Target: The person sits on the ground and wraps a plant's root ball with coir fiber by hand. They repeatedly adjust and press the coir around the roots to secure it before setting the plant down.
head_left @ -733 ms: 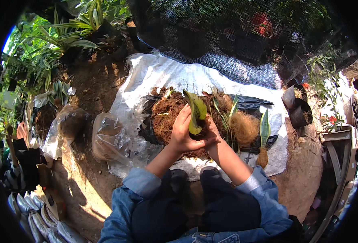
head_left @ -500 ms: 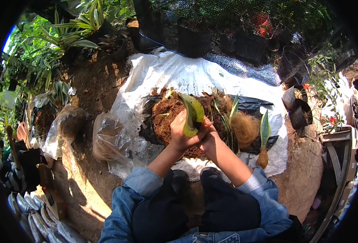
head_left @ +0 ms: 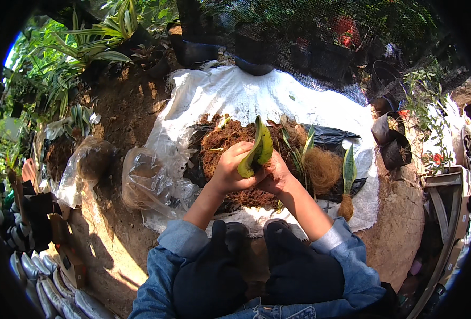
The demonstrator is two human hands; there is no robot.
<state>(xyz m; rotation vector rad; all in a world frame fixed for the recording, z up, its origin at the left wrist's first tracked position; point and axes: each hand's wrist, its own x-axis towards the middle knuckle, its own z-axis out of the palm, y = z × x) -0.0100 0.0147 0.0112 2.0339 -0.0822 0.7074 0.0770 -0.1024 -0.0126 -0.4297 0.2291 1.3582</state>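
The left hand (head_left: 234, 169) and right hand (head_left: 279, 178) meet, both gripping a yellow-green plant (head_left: 260, 148); its curled leaf rises between them, its base hidden by fingers. Beneath, brown fibre (head_left: 222, 139) is heaped mid-sheet on the white sheet (head_left: 225, 90). Rightward sits a fibre ball (head_left: 322, 170), then a small plant (head_left: 349, 173) near the sheet's right edge; a clear bag (head_left: 144, 183) overlaps the left edge.

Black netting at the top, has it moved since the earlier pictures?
Yes: the black netting has shifted upward in view, uncovering more of the white sheet.
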